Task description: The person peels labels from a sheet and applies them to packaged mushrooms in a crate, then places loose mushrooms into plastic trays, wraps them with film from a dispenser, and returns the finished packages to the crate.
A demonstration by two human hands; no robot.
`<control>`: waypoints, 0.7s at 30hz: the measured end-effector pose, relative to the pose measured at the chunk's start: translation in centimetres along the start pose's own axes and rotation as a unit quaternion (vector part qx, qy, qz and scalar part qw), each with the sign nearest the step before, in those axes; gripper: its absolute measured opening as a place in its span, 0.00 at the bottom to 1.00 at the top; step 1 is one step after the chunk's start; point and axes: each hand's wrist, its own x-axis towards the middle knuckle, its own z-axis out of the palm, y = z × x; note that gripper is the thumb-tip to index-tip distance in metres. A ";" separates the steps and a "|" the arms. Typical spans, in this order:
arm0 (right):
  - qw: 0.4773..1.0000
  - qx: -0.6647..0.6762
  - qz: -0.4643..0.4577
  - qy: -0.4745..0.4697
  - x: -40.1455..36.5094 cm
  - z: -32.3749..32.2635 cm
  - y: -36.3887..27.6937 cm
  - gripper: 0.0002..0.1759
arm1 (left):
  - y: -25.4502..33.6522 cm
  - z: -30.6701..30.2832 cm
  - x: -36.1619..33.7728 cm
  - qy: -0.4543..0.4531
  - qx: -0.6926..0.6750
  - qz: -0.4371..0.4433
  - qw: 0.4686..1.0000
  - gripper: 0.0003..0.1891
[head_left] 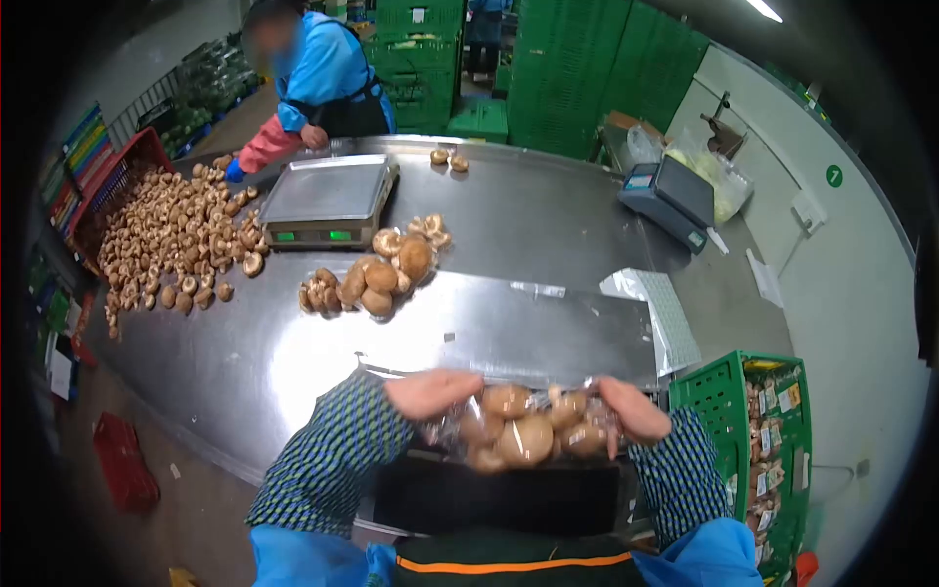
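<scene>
A clear-wrapped pack of brown mushrooms (528,437) is held between my two hands above the near edge of the metal table (548,338). My left hand (433,393) grips its left end, and my right hand (635,411) grips its right end. Beyond the pack, bunches of mushrooms (379,278) lie on the table, some in clear film. A big loose heap of mushrooms (181,235) spreads at the left from a tipped red crate (147,152). Behind the bunches stands a scale (325,196) with lit green displays.
A co-worker (328,73) in blue reaches toward the heap with a blue-gloved hand (235,171). Two mushrooms (450,160) lie near the far edge. A label printer or scale (670,196) stands at the right. A green crate (719,411) with packs is at the lower right.
</scene>
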 end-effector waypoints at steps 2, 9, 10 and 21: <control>0.999 -0.002 0.021 -0.026 -3.4 2.9 2.4 0.27 | -2.0 2.8 -3.5 -0.070 -0.089 -0.069 0.991 0.23; 0.976 0.093 0.101 0.167 -5.8 6.7 11.7 0.26 | -15.2 7.4 -7.7 0.229 -0.287 -0.076 0.927 0.12; 0.964 0.113 0.113 0.215 -6.8 6.8 13.0 0.25 | -15.0 8.6 -7.6 0.289 -0.295 -0.047 0.910 0.12; 0.820 0.389 0.101 0.407 -12.1 12.9 16.3 0.16 | -16.4 15.3 -15.6 0.478 -0.568 -0.095 0.664 0.18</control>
